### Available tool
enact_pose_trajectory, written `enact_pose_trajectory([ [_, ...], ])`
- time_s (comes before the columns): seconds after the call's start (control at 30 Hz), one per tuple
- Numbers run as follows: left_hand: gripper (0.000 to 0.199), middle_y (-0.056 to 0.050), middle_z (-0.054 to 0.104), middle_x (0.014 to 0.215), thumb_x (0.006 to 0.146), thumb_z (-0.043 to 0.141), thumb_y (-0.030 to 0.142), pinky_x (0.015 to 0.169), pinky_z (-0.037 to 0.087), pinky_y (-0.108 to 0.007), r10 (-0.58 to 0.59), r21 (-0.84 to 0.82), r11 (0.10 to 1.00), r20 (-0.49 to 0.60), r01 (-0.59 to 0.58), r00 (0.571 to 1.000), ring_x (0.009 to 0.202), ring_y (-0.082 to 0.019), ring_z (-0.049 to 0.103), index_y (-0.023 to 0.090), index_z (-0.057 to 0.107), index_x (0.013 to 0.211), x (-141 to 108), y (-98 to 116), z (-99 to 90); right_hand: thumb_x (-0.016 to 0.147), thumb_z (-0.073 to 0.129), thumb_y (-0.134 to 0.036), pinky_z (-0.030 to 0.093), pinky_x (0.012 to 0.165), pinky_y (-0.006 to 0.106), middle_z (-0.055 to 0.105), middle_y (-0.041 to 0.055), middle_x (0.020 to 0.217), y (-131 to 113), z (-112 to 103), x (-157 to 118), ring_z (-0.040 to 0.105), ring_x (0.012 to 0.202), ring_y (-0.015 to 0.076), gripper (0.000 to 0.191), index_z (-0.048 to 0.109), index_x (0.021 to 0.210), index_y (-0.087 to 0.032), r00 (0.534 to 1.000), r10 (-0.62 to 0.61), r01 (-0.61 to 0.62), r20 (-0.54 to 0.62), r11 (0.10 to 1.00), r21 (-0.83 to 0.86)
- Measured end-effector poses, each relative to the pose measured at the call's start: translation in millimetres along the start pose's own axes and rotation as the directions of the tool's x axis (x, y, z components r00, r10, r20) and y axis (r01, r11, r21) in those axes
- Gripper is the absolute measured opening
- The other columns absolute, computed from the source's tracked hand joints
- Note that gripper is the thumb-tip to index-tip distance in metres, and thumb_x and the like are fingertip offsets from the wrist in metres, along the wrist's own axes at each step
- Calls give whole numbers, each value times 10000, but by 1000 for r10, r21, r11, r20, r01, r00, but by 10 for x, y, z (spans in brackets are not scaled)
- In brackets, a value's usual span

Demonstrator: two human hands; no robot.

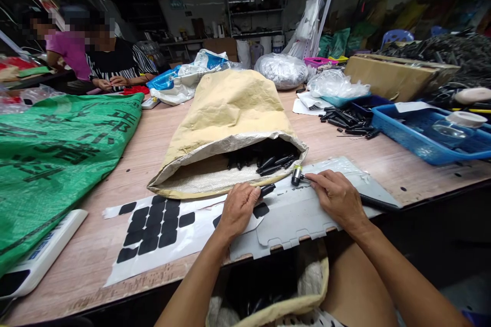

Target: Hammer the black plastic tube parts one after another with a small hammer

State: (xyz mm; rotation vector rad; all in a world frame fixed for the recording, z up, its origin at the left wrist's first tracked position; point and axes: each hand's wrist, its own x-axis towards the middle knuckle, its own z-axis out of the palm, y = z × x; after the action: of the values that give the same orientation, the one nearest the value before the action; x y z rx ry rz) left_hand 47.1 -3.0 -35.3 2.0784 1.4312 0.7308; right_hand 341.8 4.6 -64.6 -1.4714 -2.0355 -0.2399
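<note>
My right hand (339, 199) is closed round the handle of a small hammer (296, 176), whose head has a dark face and a yellowish end. Its black handle sticks out behind my hand. My left hand (240, 209) grips a short black tubular piece (267, 190), partly hidden by my fingers. Hammer head and black piece are apart, both above a grey sheet (291, 214) at the table's front edge. Just behind my hands lies a yellow sack (238, 107), its mouth facing me, with several black pieces (274, 163) inside.
White backing paper (184, 240) with black rounded squares lies left, beside a green sack (65, 153) and a white device (49, 250). On the right are loose black parts (349, 120) and a blue tray (425, 138). An open sack (318, 286) sits below the edge. Two people sit far left.
</note>
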Motion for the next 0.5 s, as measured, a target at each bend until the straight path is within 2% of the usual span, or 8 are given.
enact_pose_trajectory([
  [0.33,486,-33,629,826,1060,333,418,841,415,-355,-18,-24,1000,27,18,999,867,-213,548,209,649,755,12,49,-41,950,546,-251,464,840,364,678,62,994,6,-10,25,570,920,222,278,742,1148,-248,998,59,-59,30,998,27],
  [0.43,403,-32,636,848,1037,413,422,820,421,-340,16,-70,997,37,-14,999,864,-207,564,211,652,790,-107,235,-162,951,553,-253,454,834,355,679,50,970,-5,-17,26,567,915,218,271,741,1145,-256,997,66,-67,33,998,24],
  [0.5,320,-25,657,888,1018,469,432,787,430,-322,30,-129,992,99,-18,995,859,-197,587,231,666,865,-291,420,-250,952,554,-252,446,831,349,680,44,966,-12,-21,24,566,918,217,269,739,1146,-261,997,69,-69,31,997,16],
])
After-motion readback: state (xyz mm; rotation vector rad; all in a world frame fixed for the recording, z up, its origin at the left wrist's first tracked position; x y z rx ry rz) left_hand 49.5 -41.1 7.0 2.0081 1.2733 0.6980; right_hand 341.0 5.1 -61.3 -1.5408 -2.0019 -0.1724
